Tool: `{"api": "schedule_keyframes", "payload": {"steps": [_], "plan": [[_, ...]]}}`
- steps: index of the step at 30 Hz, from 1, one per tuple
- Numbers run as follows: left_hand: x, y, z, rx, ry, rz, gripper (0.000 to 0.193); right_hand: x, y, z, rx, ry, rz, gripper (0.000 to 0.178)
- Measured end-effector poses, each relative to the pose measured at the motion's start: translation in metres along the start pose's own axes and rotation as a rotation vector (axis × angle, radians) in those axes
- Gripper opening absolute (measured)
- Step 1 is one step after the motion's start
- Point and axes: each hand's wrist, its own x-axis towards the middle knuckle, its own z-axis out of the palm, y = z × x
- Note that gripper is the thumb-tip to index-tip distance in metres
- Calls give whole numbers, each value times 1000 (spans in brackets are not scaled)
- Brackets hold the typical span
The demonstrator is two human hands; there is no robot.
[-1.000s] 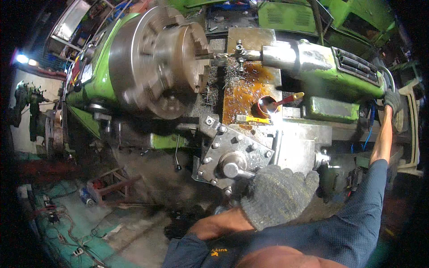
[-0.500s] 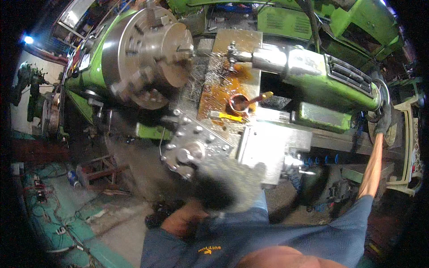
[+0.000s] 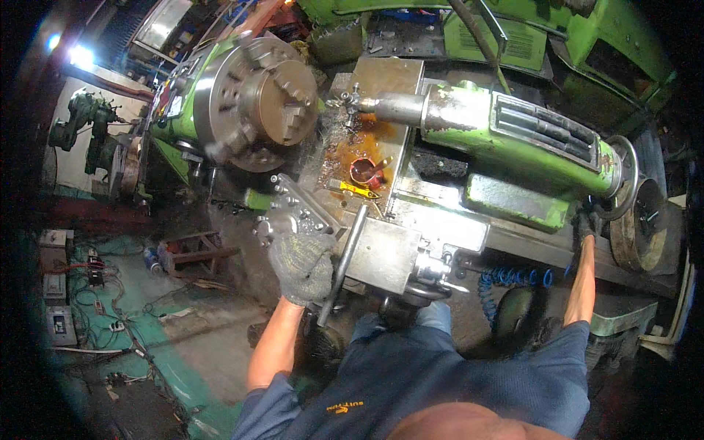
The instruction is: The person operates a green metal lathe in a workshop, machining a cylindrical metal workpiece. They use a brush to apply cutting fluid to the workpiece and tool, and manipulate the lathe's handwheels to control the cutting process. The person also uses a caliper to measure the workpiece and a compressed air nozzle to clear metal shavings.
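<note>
Tool post [image 3: 293, 213] under gloved left hand [image 3: 302, 264]; right hand [image 3: 587, 224] outstretched at handwheel [image 3: 620, 187]

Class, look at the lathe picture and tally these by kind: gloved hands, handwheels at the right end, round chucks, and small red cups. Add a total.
Gloved hands: 2, left hand and right hand
Handwheels: 1, handwheel
Chucks: 1, chuck
Red cups: 1, red cup
Total: 5

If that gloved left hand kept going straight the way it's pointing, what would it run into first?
The left hand points up and slightly left, already at the grey metal tool post. Beyond that, probably the big round chuck, though depth is hard to judge here.
</note>
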Motion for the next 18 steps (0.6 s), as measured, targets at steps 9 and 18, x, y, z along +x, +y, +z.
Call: {"api": "schedule_keyframes", "payload": {"steps": [9, 18], "plan": [[-18, -4, 6, -80, 37, 3, 31, -181, 30, -59, 221, 439, -54, 52], [-14, -12, 18, -58, 176, 76, 32, -327, -197, -14, 252, -206, -714, 54]]}}
